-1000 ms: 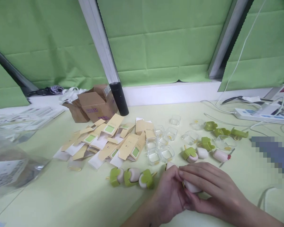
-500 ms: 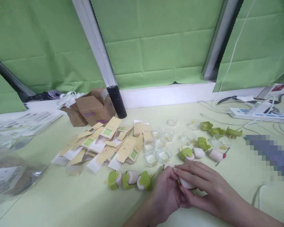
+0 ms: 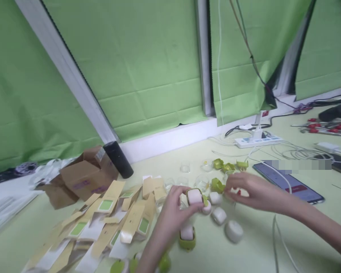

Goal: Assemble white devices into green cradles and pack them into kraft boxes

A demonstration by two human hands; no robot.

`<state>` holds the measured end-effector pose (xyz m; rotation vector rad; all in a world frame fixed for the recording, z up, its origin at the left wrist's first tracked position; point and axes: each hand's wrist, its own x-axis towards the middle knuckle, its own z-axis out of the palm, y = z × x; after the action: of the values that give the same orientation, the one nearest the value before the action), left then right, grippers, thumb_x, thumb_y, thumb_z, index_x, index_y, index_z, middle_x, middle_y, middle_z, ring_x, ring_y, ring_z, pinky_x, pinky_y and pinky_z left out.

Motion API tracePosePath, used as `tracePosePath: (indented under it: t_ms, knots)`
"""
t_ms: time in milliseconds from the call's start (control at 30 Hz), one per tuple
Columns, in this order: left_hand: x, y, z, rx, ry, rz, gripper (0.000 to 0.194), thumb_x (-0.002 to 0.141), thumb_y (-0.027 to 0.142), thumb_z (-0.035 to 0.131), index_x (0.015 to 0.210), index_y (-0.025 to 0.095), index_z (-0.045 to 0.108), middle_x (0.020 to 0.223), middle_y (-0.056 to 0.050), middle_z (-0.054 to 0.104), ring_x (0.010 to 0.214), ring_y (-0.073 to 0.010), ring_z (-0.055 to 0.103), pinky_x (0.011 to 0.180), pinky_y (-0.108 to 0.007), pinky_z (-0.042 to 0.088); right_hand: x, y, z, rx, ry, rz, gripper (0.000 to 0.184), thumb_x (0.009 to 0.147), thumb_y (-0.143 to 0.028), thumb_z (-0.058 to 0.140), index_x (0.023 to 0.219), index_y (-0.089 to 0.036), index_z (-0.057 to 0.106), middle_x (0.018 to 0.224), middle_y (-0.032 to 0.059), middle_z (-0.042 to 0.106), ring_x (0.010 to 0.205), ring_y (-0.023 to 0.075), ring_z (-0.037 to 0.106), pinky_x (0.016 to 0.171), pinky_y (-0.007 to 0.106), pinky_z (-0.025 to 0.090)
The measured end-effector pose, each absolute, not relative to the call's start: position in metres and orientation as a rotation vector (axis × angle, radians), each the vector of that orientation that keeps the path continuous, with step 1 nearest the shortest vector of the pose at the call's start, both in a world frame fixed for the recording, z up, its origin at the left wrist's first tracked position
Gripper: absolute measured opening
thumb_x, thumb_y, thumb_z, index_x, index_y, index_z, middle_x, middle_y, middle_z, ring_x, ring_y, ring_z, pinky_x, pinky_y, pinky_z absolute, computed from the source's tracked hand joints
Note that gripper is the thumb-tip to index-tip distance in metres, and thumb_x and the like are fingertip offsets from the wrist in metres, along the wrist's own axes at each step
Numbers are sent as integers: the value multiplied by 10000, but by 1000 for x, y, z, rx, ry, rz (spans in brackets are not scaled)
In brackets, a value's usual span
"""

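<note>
My left hand (image 3: 176,208) grips a white rounded case in a green cover (image 3: 194,196) between thumb and fingers. Below it on the table stands another white case (image 3: 186,232) in a green cover. My right hand (image 3: 248,191) reaches over the table with its fingers curled together. A red-ended tool (image 3: 238,192) shows between the thumb and fingers, but what they grip is hidden. A loose green cover (image 3: 216,185) lies left of those fingertips. Around there lie bare white cases (image 3: 218,215), another at the front (image 3: 234,231), and one with a green piece (image 3: 206,206).
Folded card boxes (image 3: 108,220) spread across the left. Clear plastic trays (image 3: 201,182) and more green covers (image 3: 228,167) stand at the back. A phone (image 3: 290,182), a power strip (image 3: 258,141) and cables occupy the right. A black cylinder (image 3: 118,159) leans by a cardboard box (image 3: 88,172).
My hands, earlier together over a white case, have separated: the left lifts a green-covered case, the right moves toward the covers. The view has swung right, bringing the phone and red-handled tools into sight.
</note>
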<state>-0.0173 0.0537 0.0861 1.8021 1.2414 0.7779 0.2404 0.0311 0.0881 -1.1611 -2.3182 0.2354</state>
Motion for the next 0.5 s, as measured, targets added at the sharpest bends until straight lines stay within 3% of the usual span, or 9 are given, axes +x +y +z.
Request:
tracePosePath:
  t_ms: [67, 167, 200, 333, 433, 500]
  knots:
    - [-13, 70, 85, 2050, 1400, 701, 412, 677, 474, 670, 986, 207, 616, 968, -70, 583, 960, -272, 482, 817, -350, 328, 235, 19, 73, -1208, -2396, 310, 100, 814, -304, 599, 849, -221, 642, 782, 16, 663, 710, 197, 633, 654, 339, 505]
    - [-7, 83, 74, 2149, 1489, 581, 397, 718, 451, 608, 1027, 200, 603, 825, -65, 559, 924, -308, 466, 799, -385, 312, 217, -3, 44, -1391, -2358, 319, 399, 563, -396, 794, 857, -202, 608, 790, 26, 657, 704, 248, 613, 659, 387, 492]
    - [-5, 85, 70, 2170, 1492, 558, 363, 733, 434, 587, 1006, 195, 609, 802, -67, 550, 911, -313, 461, 798, -397, 306, 213, -8, 35, -1447, -2321, 309, 393, 547, -355, 800, 846, -202, 595, 792, 28, 653, 709, 253, 607, 656, 381, 486]
    - [8, 88, 67, 2300, 1473, 503, 397, 768, 392, 520, 1073, 148, 591, 992, -147, 551, 1000, -346, 391, 875, -460, 255, 218, -16, 19, -1479, -2106, 504, 263, 614, -132, 654, 831, -233, 546, 778, -20, 621, 699, 189, 593, 612, 266, 461]
    - [29, 94, 74, 2384, 1390, 520, 499, 816, 419, 445, 1220, 132, 505, 1181, -182, 477, 1108, -348, 322, 951, -480, 192, 232, -15, 19, -1413, -1847, 624, 158, 716, -199, 607, 841, -238, 518, 750, -31, 580, 685, 164, 579, 596, 235, 473]
    - [48, 104, 76, 2436, 1254, 494, 501, 786, 430, 504, 1209, 163, 524, 1278, -169, 433, 1180, -339, 289, 992, -471, 159, 238, -14, 18, -1332, -1645, 615, 120, 808, -310, 572, 896, -239, 530, 812, -8, 595, 767, 178, 599, 667, 251, 504]
